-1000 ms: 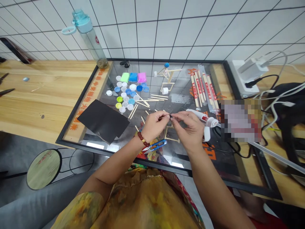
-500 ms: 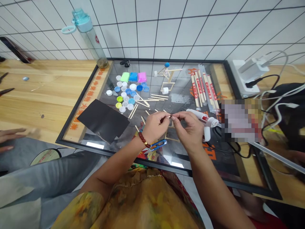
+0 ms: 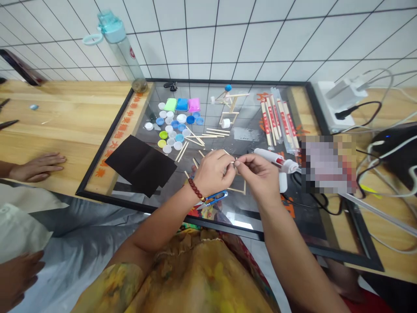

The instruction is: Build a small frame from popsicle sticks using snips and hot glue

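My left hand (image 3: pixel 213 173), with a bead bracelet at the wrist, and my right hand (image 3: pixel 260 176) meet above the glass-topped work board (image 3: pixel 130 108). Both pinch a short thin wooden stick (image 3: pixel 232 162) between their fingertips. Under my left wrist lie blue-handled snips (image 3: pixel 211 199). A square frame of sticks (image 3: pixel 239 189) lies on the glass just below my hands. A white glue gun (image 3: pixel 276 161) rests right beside my right hand.
Several bottle caps (image 3: pixel 171 130), clay blocks (image 3: pixel 182 104), loose sticks (image 3: pixel 208 134), a stick model (image 3: pixel 230 104), wrapped chopsticks (image 3: pixel 276 121) and black paper (image 3: pixel 141 164) lie on the board. A water bottle (image 3: pixel 120 48) stands at back left. Another person's hand (image 3: pixel 37 167) rests on the wooden table. Cables lie at right.
My hands have drawn slightly closer together around the stick. Another person has come in from the left and laid a hand on the wooden table, hiding the stool.
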Action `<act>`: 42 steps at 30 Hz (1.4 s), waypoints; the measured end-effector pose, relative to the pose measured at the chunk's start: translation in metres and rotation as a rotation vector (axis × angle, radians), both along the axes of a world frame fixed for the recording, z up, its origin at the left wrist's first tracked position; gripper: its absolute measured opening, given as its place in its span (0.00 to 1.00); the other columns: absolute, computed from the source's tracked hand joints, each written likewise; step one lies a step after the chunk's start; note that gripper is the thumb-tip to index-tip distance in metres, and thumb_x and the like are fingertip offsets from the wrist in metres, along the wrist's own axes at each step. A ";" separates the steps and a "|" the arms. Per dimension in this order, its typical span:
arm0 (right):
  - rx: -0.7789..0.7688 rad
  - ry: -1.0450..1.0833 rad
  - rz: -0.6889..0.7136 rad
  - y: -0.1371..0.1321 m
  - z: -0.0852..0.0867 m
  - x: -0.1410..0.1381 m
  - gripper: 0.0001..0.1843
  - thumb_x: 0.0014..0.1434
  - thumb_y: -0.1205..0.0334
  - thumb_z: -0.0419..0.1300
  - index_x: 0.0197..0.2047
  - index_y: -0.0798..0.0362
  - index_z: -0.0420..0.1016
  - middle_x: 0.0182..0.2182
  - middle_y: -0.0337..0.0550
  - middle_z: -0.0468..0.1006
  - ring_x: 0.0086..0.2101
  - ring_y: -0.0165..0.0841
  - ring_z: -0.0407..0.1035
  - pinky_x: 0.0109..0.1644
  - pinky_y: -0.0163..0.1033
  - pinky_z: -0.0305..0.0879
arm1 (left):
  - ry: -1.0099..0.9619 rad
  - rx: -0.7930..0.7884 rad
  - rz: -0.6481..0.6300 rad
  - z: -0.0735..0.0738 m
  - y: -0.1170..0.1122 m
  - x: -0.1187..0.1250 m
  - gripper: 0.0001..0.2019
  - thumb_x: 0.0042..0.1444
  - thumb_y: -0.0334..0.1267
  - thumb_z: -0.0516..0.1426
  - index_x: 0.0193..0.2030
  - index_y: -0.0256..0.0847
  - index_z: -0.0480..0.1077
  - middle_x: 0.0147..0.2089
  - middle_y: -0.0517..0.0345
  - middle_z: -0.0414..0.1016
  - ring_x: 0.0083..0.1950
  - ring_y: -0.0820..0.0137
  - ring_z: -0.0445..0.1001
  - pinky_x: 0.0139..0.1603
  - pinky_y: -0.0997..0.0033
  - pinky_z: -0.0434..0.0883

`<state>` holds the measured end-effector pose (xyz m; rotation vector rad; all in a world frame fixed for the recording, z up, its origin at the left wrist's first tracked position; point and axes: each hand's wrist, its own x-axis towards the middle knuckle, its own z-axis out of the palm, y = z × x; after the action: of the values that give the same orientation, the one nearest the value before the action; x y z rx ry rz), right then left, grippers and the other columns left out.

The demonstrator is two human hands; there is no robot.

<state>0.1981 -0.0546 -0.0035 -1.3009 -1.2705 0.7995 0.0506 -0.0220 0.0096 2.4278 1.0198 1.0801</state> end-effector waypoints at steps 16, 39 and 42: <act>-0.191 0.389 -0.012 0.005 0.008 0.000 0.10 0.52 0.53 0.63 0.31 0.51 0.79 0.24 0.38 0.73 0.27 0.29 0.65 0.35 0.37 0.64 | -0.188 -0.169 -0.057 0.004 0.002 0.001 0.05 0.52 0.29 0.53 0.33 0.39 0.69 0.30 0.58 0.67 0.33 0.71 0.67 0.37 0.71 0.64; 0.035 0.071 -0.046 0.002 -0.008 0.002 0.08 0.54 0.57 0.66 0.38 0.48 0.80 0.34 0.40 0.79 0.36 0.32 0.72 0.43 0.41 0.69 | -0.502 -0.708 -0.079 -0.005 0.005 0.005 0.09 0.59 0.40 0.54 0.37 0.37 0.71 0.36 0.56 0.75 0.40 0.70 0.72 0.46 0.68 0.69; 0.038 0.072 -0.048 0.002 -0.006 0.002 0.08 0.54 0.57 0.66 0.37 0.47 0.81 0.34 0.40 0.80 0.36 0.33 0.73 0.44 0.41 0.69 | -0.483 -0.677 -0.059 -0.004 0.005 0.005 0.08 0.59 0.40 0.54 0.37 0.37 0.71 0.35 0.56 0.75 0.39 0.71 0.72 0.44 0.69 0.69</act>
<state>0.1996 -0.0528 -0.0098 -1.2569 -1.1880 0.7781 0.0556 -0.0173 0.0060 1.5564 0.9380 1.0142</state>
